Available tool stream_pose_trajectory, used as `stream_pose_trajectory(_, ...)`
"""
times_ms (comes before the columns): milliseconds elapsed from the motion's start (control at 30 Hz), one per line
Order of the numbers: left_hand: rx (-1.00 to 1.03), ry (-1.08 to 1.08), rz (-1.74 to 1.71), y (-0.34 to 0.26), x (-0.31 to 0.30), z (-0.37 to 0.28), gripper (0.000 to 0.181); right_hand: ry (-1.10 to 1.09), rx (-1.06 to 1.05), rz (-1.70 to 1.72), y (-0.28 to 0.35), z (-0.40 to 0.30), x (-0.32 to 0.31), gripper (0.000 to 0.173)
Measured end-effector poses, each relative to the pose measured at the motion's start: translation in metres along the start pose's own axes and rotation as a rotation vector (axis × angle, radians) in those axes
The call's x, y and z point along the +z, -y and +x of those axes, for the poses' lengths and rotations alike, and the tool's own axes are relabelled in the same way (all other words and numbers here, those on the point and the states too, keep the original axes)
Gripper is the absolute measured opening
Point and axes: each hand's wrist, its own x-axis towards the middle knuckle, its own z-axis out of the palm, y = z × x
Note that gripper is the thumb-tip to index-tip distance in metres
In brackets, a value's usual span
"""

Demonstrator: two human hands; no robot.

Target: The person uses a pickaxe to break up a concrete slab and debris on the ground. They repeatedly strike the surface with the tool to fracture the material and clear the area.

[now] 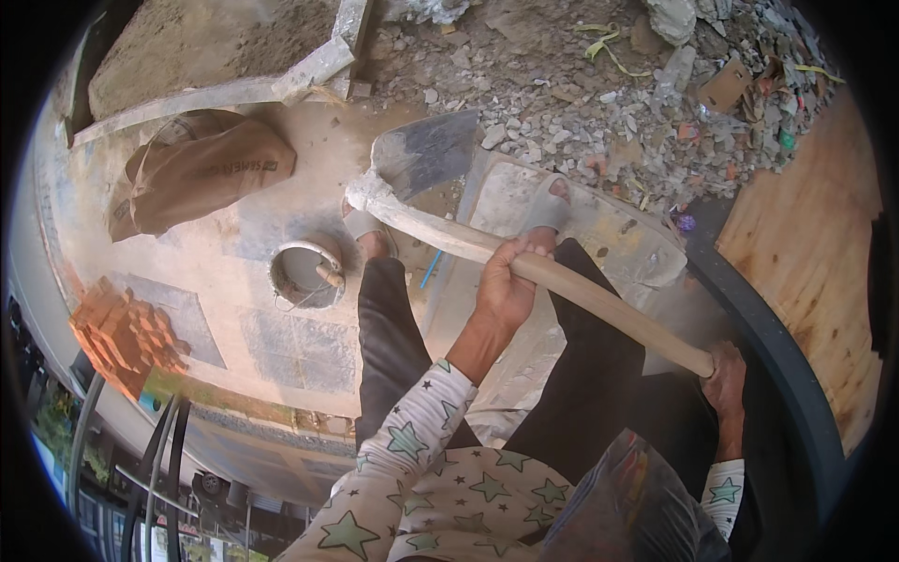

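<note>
A hoe with a wide metal blade (432, 151) and a long wooden handle (597, 288) lies slantwise across my view. My left hand (507, 286) is wrapped around the middle of the handle. At the handle's butt end, my right hand (723, 379) has its fingers closed around the wood. Whitish dried mortar coats the socket (369, 191), just over my left sandal (363, 223). The blade is at the near edge of a heap of broken rubble (534, 133). My right sandal (548, 204) rests on a pale slab (604, 225).
A mortar-crusted bucket (337, 253) with a wooden-handled tool inside stands left of my leg. Beyond it lies a brown cement sack (211, 172). Orange bricks (123, 337) are stacked at far left. A plywood sheet (801, 281) and a dark curved edge (772, 316) are on the right.
</note>
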Motion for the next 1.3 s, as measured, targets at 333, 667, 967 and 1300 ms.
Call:
stream_pose_trajectory(333,0.304,-0.275,0.234,-0.193,-0.068,0.058,0.014,0.244,0.03,0.16,0.238,0.031,0.054,0.016)
stream_pose_trajectory(667,0.392,-0.469,0.583,-0.202,-0.11,0.051,0.011,0.543,0.013,0.432,0.312,0.027,0.131,0.028)
stream_pose_trajectory(967,0.278,-0.549,0.607,-0.161,-0.113,0.059,0.01,0.73,0.097,0.404,0.29,0.016,0.096,0.034)
stream_pose_trajectory(1300,0.118,-0.485,0.545,-0.127,-0.133,0.072,0.014,0.836,0.127,0.312,0.279,0.021,0.055,0.034)
